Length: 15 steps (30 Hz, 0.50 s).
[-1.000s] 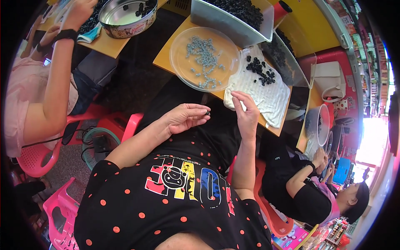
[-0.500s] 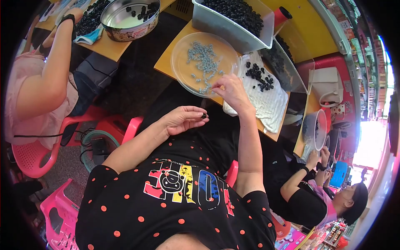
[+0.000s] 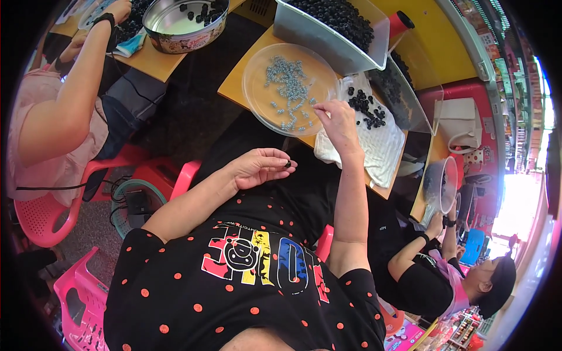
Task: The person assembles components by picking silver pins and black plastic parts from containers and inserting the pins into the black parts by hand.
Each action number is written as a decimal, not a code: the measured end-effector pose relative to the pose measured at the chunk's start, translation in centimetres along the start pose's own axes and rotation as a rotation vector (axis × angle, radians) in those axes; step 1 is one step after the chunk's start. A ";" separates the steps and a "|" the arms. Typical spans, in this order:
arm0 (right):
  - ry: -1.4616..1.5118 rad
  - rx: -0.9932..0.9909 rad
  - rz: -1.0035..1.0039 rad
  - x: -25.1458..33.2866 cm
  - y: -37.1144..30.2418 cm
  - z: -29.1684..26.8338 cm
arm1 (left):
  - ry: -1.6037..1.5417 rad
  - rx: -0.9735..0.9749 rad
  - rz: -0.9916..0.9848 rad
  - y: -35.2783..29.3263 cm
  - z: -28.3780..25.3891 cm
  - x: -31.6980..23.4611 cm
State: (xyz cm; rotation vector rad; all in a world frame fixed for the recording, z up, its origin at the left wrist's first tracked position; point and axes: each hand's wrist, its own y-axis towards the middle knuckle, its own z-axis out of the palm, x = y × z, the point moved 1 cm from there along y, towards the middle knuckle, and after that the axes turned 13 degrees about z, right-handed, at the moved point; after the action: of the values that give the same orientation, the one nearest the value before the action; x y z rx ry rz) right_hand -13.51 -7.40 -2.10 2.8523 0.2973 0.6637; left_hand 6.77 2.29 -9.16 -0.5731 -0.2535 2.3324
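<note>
My left hand (image 3: 261, 168) is held above my lap, its thumb and fingers pinching a small black cylindrical piece (image 3: 288, 164). My right hand (image 3: 341, 124) is over the right rim of a shallow, round clear tray (image 3: 253, 96), thumb and fingertips pressed together. Whatever sits between those fingertips is too small to make out. Many tiny silvery-blue metal pieces (image 3: 290, 85) lie scattered in the tray. Right of it, a white cloth (image 3: 380, 153) carries a loose group of black pieces (image 3: 367, 111).
A clear bin (image 3: 328, 44) heaped with black parts stands behind the tray, with another bin (image 3: 398, 88) beside it. At left, a co-worker's arm (image 3: 64, 120) reaches to a table with a round tin (image 3: 190, 41). Another person (image 3: 430, 275) sits at right near a clear tub (image 3: 449, 184).
My right hand has lifted slightly and shifted right, from over the tray's metal pieces to its rim. My left hand stays nearly still with the black piece.
</note>
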 end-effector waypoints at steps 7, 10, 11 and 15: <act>-0.083 -0.177 0.037 -0.1 0.6 0.5 | 0.041 0.002 -0.006 0.0 -0.3 0.0; -0.140 -0.373 0.130 -1.8 1.0 0.6 | 0.088 -0.008 -0.030 -0.1 -0.3 0.0; -0.164 -0.431 0.203 -2.6 1.0 0.6 | 0.094 0.001 -0.039 0.0 -0.3 0.0; -0.024 -0.052 0.540 -3.3 0.7 0.5 | 0.104 0.059 -0.061 -0.1 -0.3 0.2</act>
State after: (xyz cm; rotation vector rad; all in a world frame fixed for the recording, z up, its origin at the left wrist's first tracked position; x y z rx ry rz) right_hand -16.06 -8.95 -3.72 2.8915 -0.5060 0.7060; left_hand 6.90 2.49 -9.47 -0.6465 -0.1507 2.2354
